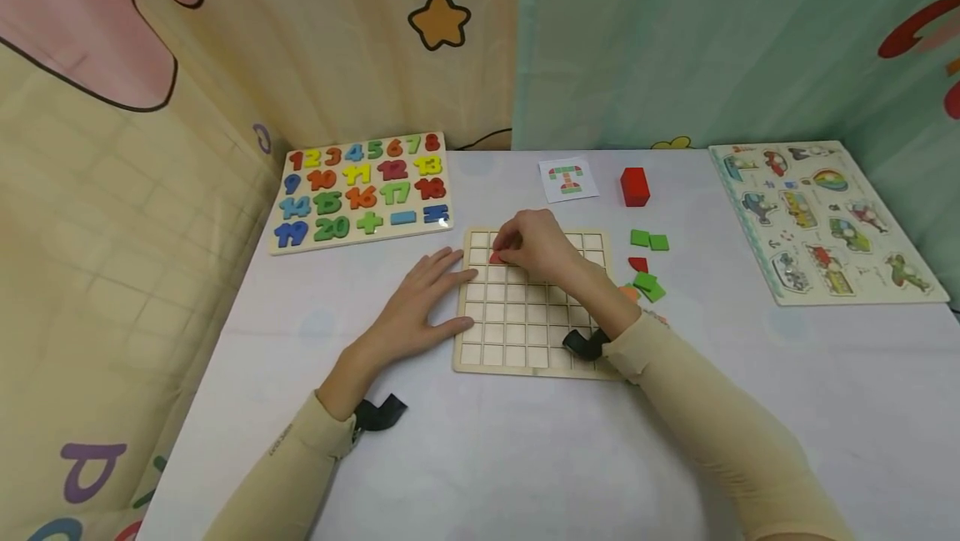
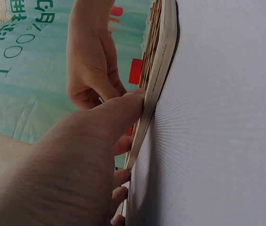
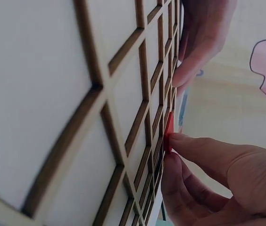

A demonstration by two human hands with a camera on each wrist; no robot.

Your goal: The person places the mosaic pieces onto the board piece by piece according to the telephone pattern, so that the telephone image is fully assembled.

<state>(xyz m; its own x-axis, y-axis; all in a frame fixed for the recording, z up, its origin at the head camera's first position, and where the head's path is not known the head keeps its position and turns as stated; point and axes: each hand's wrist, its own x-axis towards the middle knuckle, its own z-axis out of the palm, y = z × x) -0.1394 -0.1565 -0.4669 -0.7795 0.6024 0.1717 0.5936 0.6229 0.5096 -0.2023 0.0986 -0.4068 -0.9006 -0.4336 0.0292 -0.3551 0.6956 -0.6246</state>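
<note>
A wooden grid board (image 1: 495,353) with square cells lies on the white table. My right hand (image 1: 543,247) pinches a small red tile (image 1: 496,257) between thumb and fingers over the board's upper left cells. In the right wrist view the red tile (image 3: 169,132) stands on edge or tilted against the grid; whether it sits in a cell I cannot tell. My left hand (image 1: 414,305) rests with fingers spread against the board's left edge, and its thumb (image 2: 132,98) touches that edge in the left wrist view.
Right of the board lie green tiles (image 1: 658,242), a red tile (image 1: 637,264) and an orange one (image 1: 630,293), partly covered by the right arm. Behind stand a pattern card (image 1: 568,191) and a red block (image 1: 634,187). A number puzzle (image 1: 360,238) and a picture puzzle (image 1: 862,295) flank them.
</note>
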